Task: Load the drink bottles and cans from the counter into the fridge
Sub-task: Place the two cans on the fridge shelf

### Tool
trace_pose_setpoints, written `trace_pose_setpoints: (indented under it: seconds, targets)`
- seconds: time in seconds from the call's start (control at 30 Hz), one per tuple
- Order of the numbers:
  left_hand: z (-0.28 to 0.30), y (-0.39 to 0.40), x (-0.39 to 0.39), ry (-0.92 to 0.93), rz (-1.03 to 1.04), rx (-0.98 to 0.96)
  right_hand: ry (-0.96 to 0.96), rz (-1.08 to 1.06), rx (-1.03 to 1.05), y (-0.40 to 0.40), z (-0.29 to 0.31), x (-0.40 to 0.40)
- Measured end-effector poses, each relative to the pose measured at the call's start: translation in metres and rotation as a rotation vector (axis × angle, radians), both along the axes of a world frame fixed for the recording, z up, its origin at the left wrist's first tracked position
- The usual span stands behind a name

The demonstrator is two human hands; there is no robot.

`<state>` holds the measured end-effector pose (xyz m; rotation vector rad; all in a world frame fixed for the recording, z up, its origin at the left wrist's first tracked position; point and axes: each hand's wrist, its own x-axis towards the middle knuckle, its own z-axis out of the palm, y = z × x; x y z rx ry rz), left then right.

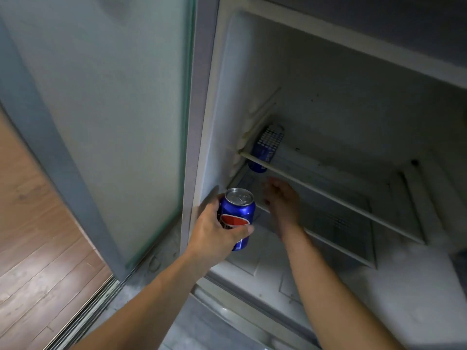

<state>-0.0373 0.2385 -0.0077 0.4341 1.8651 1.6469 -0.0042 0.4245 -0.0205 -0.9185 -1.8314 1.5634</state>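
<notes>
Our left hand (214,231) gripped an upright blue cola can (237,218) at the fridge (328,72) opening — our right hand (281,200), fingers relaxed, reached inside under the glass shelf (328,193).

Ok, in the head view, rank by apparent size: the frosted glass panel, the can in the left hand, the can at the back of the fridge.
1. Frosted glass panel, by far the largest.
2. Held can, gripped by the left hand.
3. Back can, smallest, but it sits farther away and the shelf bar crosses it, so they may match.
</notes>
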Motion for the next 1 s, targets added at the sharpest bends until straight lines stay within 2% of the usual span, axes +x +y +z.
trace_pose_setpoints:
  seconds: [0.13, 0.2, 0.37, 0.43, 0.47, 0.53, 0.77, 0.83, 1.0]
  targets:
    - [-0.001, 0.007, -0.006, 0.033, -0.024, 0.010, -0.024, 0.442, 0.009, -0.030, 0.000, 0.064]
    - [0.002, 0.013, -0.008, 0.058, -0.035, 0.019, -0.070, 0.516, 0.121, -0.038, -0.003, 0.074]
    - [0.008, 0.031, -0.005, 0.062, -0.159, 0.046, 0.000, 0.345, 0.234, -0.040, -0.012, 0.063]
    - [0.012, 0.033, -0.007, 0.114, -0.190, 0.012, 0.072, 0.294, 0.149, -0.032, -0.019, 0.056]
    - [0.014, 0.030, -0.008, 0.150, -0.204, -0.002, 0.118, 0.252, 0.033, -0.027, -0.023, 0.051]
    - [0.014, 0.021, -0.011, 0.263, -0.217, -0.007, 0.106, 0.163, -0.030, -0.014, -0.030, 0.035]
    - [0.008, -0.020, -0.010, 0.414, -0.162, -0.021, -0.181, 0.012, 0.354, 0.019, -0.040, -0.051]
    - [0.005, -0.026, -0.010, 0.413, -0.148, -0.009, -0.230, -0.034, 0.355, 0.025, -0.043, -0.070]
    - [-0.003, -0.033, -0.013, 0.429, -0.055, 0.015, -0.179, -0.128, 0.366, 0.033, -0.039, -0.087]
